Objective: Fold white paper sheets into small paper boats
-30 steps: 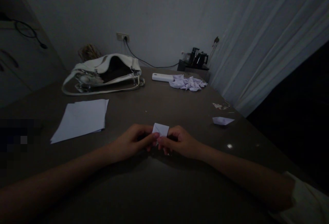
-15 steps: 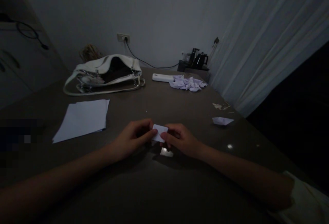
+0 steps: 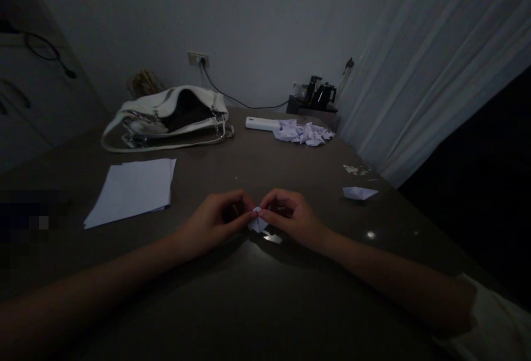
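Both hands meet low over the dark table (image 3: pixel 257 294): the left hand (image 3: pixel 215 223) and right hand (image 3: pixel 290 220) pinch a small folded paper (image 3: pixel 257 224) between their fingertips. It looks partly folded, with creases still to make. A finished-looking paper boat (image 3: pixel 359 193) and a pile of folded papers (image 3: pixel 305 133) lie well apart; flat sheets (image 3: pixel 133 189) wait unfolded.

A single head camera looks forward and down across the table (image 3: pixel 257 294) from the person's seat, hands near, the wall (image 3: pixel 249 12) far beyond.
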{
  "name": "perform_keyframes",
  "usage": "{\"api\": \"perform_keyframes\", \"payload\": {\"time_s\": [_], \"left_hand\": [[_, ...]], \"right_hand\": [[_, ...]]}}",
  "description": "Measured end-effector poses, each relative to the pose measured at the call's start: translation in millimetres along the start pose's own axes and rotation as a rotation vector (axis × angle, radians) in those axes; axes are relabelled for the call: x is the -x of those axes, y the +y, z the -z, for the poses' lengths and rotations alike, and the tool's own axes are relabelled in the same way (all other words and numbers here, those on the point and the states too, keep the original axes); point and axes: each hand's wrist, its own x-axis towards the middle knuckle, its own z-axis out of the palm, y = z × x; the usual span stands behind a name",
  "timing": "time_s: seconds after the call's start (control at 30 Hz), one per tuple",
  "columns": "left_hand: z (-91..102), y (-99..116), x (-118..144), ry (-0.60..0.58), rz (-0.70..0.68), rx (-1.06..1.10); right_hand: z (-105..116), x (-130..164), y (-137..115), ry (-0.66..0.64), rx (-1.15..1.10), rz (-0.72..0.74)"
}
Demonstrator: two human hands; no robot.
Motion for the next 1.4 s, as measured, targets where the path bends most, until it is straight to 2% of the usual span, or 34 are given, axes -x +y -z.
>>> {"api": "perform_keyframes", "payload": {"time_s": [0.43, 0.7, 1.2, 1.4], "left_hand": [[1.6, -2.6, -0.4, 0.04, -0.068, -0.091], [3.3, -1.5, -1.8, 0.072, -0.053, -0.088], [0.4, -8.4, -3.2, 0.245, 0.036, 0.141], [0.7, -10.8, -4.6, 0.25, 0.043, 0.152]], "right_hand": [[-0.3, -0.6, 0.1, 0.024, 0.036, -0.01], [-0.4, -2.2, 1.0, 0.05, 0.023, 0.004], [1.0, -3.3, 9.8, 0.131, -0.187, 0.006], [2.0, -4.7, 14.7, 0.147, -0.239, 0.058]]}}
